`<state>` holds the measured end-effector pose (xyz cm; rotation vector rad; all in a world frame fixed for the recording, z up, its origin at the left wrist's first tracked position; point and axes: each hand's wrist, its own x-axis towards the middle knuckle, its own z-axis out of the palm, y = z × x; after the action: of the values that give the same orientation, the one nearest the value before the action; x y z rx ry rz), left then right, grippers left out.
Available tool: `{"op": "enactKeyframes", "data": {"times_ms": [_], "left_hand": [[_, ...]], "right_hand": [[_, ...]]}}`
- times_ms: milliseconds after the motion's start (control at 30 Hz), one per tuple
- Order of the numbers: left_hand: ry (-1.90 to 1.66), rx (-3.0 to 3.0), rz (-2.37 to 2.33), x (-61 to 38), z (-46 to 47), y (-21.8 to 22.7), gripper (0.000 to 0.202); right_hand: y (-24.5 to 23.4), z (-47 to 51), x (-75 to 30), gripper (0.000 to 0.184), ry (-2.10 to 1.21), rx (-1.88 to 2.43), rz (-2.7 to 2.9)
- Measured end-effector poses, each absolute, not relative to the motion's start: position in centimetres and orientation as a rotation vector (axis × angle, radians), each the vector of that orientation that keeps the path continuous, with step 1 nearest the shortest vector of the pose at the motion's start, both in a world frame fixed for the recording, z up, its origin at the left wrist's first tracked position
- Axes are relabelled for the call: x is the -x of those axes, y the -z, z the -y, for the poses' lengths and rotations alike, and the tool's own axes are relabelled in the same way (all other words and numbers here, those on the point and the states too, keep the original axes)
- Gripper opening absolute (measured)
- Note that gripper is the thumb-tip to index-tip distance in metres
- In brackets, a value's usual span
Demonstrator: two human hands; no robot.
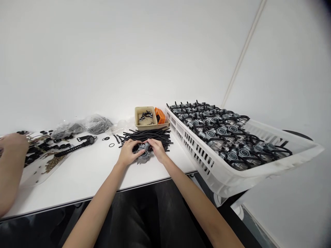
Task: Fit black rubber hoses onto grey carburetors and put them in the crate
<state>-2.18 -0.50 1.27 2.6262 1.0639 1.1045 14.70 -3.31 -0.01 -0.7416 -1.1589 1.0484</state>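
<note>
Your forearms (101, 203) extend to a left hand (128, 152) and right hand (157, 150) closed around one seemingly unfinished carburetor (143, 157), loose tubes (148, 134) beyond them, apparently finished hosed units (210, 133) mostly filling the crate (227, 181) rightward.

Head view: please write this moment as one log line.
left hand: holds metal part; right hand: on same part; beyond: black tubes; right: white crate; far left: another person's arm

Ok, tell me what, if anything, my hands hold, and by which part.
A metal carburetor: your left hand holds it by its left side. Your right hand is at its far right side; whether it grips there cannot be told.
</note>
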Motion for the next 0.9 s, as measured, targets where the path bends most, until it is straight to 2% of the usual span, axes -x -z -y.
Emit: {"op": "enactKeyframes", "data": {"times_ms": [367,600,800,900], "left_hand": [[-1.114,-2.634,-1.074,2.37,0.30,-1.08,0.041],[-1.125,-2.627,-1.083,2.40,0.35,-1.11,0.041],[-1.123,-2.629,-1.075,2.37,0.25,-0.96,0.040],[-1.121,-2.637,-1.055,2.39,0.24,-0.96,0.040]], "right_hand": [[0.58,2.71,-14.81,0.026,-1.115,0.687,1.010],[0.24,3.10,-14.84,0.032,-1.090,0.650,1.026],[0.35,2.93,-14.87,0.021,-1.100,0.671,0.995],[0.49,2.86,-14.91,0.024,-1.119,0.646,1.047]]}}
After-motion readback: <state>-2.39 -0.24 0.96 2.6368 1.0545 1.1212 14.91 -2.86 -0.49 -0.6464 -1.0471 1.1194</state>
